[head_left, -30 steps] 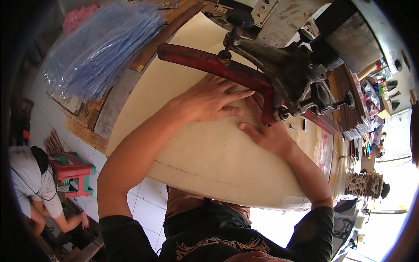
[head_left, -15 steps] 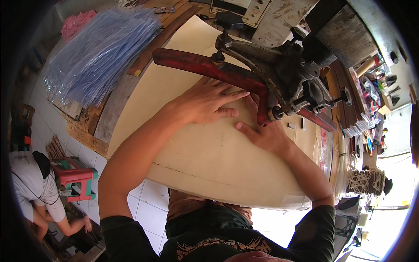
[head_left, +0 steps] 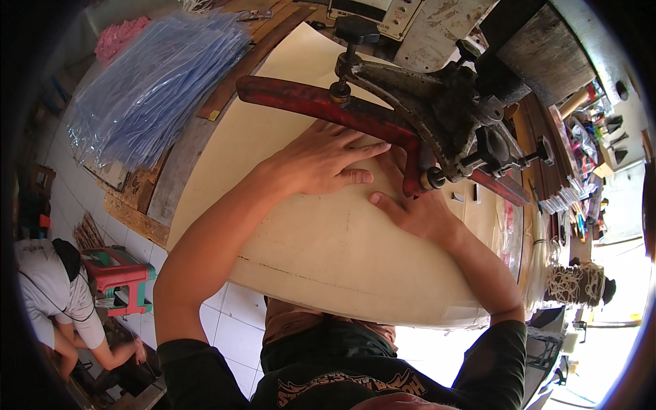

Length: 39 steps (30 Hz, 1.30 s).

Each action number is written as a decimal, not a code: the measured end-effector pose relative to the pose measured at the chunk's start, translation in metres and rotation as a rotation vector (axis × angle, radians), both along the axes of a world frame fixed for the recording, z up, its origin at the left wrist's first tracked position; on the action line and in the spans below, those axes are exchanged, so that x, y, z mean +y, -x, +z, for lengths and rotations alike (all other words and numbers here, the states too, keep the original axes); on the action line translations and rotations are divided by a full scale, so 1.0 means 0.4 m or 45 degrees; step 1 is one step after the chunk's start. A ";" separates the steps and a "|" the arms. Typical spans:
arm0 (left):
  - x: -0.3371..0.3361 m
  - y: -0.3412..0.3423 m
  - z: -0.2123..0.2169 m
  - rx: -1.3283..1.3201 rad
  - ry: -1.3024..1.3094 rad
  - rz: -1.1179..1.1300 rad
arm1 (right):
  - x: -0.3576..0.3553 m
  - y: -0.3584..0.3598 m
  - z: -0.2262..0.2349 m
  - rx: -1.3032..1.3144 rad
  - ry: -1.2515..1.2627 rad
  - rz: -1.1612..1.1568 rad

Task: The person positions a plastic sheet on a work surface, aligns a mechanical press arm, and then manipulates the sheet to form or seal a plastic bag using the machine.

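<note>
My left hand [head_left: 324, 160] lies palm down on a large cream sheet [head_left: 328, 232] covering the work surface. Its fingers are spread, and some tips reach under the dark red bar [head_left: 294, 96] of a machine. To its right, my right hand [head_left: 420, 212] rests on the same sheet with the thumb stretched out. The angled end of the bar hides part of the right fingers; those that show lie flat. Neither hand holds anything. A black metal arm [head_left: 417, 96] with several knobs carries the red bar just above my hands.
Clear bluish plastic sheets [head_left: 160, 82] are piled at the far left, near a pink bundle [head_left: 121, 37]. Two small pieces [head_left: 476, 193] lie right of my right hand. Tied cords [head_left: 574, 283] hang at the right. A person [head_left: 61, 294] bends beside a red and green stool [head_left: 123, 277].
</note>
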State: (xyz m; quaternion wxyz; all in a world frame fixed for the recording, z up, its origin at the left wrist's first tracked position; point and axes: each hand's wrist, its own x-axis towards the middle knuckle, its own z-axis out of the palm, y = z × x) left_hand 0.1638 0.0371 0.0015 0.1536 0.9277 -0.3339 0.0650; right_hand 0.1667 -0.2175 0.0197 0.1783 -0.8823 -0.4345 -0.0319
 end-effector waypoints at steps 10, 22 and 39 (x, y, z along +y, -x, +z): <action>0.002 -0.007 -0.008 -0.065 0.035 -0.026 | -0.001 -0.001 -0.004 0.005 -0.022 -0.027; 0.000 -0.008 -0.014 -0.126 0.050 -0.002 | -0.005 -0.003 -0.011 0.008 -0.068 -0.008; 0.000 -0.010 -0.010 -0.116 0.014 -0.021 | -0.003 0.000 -0.002 0.058 0.013 -0.057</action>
